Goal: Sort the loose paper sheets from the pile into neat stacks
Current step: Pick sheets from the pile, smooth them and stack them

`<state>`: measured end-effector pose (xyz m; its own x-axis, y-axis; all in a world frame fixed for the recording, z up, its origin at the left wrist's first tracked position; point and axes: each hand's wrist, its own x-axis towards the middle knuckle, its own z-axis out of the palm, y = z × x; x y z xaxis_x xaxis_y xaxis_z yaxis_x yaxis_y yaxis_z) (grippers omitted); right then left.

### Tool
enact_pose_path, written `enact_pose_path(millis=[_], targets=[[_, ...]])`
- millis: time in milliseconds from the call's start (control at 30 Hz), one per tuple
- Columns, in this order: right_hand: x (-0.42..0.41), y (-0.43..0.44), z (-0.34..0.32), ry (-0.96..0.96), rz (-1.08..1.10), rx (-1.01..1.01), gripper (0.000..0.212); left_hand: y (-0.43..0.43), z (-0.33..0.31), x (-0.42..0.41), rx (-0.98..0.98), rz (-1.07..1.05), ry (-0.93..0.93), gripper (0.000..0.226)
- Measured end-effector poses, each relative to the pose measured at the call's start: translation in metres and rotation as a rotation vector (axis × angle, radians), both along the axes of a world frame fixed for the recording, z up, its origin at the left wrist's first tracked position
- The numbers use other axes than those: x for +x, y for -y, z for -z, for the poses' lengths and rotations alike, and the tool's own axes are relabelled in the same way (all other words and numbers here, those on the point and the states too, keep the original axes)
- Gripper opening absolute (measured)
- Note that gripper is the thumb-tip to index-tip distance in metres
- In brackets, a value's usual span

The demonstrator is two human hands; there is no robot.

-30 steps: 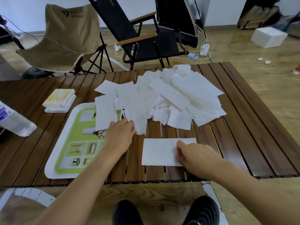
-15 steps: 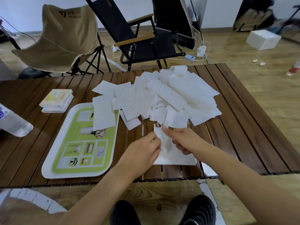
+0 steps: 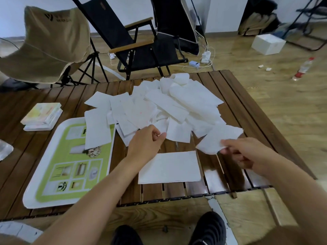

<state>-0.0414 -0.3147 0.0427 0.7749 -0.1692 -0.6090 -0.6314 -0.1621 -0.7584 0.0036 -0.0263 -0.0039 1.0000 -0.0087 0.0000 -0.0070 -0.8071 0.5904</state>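
Right hand point(image 3: 247, 152), lower right of frame, pinches a single white sheet point(image 3: 219, 138) by its near edge, lifted off the slatted wooden table point(image 3: 247, 106); left hand point(image 3: 145, 144) at centre hovers with loosely curled fingers at the near fringe of the paper pile point(image 3: 159, 105), gripping nothing. Below centre the neat stack point(image 3: 169, 167) lies flat; a stray sheet overlaps the green-and-white tray point(image 3: 53, 174) at lower left; a small pad stack point(image 3: 42, 115) sits left.

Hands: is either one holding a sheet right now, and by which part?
The right hand pinches one loose sheet by its near edge, lifted beside the pile. The left hand reaches toward the pile with its fingers open, holding nothing.
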Motion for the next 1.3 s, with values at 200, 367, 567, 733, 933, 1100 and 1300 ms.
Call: enact_pose_path(millis=[200, 367, 567, 733, 933, 1100, 1300], targets=[[-0.011, 0.004, 0.020, -0.136, -0.005, -0.043, 0.015, 0.023, 0.016, 0.020, -0.038, -0.038, -0.077, 0.036], [-0.020, -0.014, 0.014, -0.220, -0.126, -0.213, 0.037, 0.026, 0.014, 0.024, -0.145, -0.016, -0.035, 0.018], [-0.022, -0.026, -0.004, -0.135, -0.511, -0.391, 0.071, -0.002, -0.029, 0.009, -0.677, 0.043, -0.131, 0.027], [0.002, -0.055, -0.014, 0.332, -0.352, -0.110, 0.057, -0.029, -0.064, -0.015, -0.934, 0.300, -0.401, 0.017], [0.015, -0.063, -0.003, 0.266, -0.508, 0.088, 0.034, -0.035, -0.062, -0.018, -0.928, 0.277, -0.462, 0.016], [0.019, -0.056, 0.021, 0.234, -0.608, -0.305, 0.051, -0.053, -0.041, -0.013, -0.372, 0.316, -0.597, 0.021], [0.021, -0.069, 0.035, 0.215, -0.753, -0.685, 0.049, -0.059, -0.012, -0.011, 0.063, 0.316, -0.475, 0.034]])
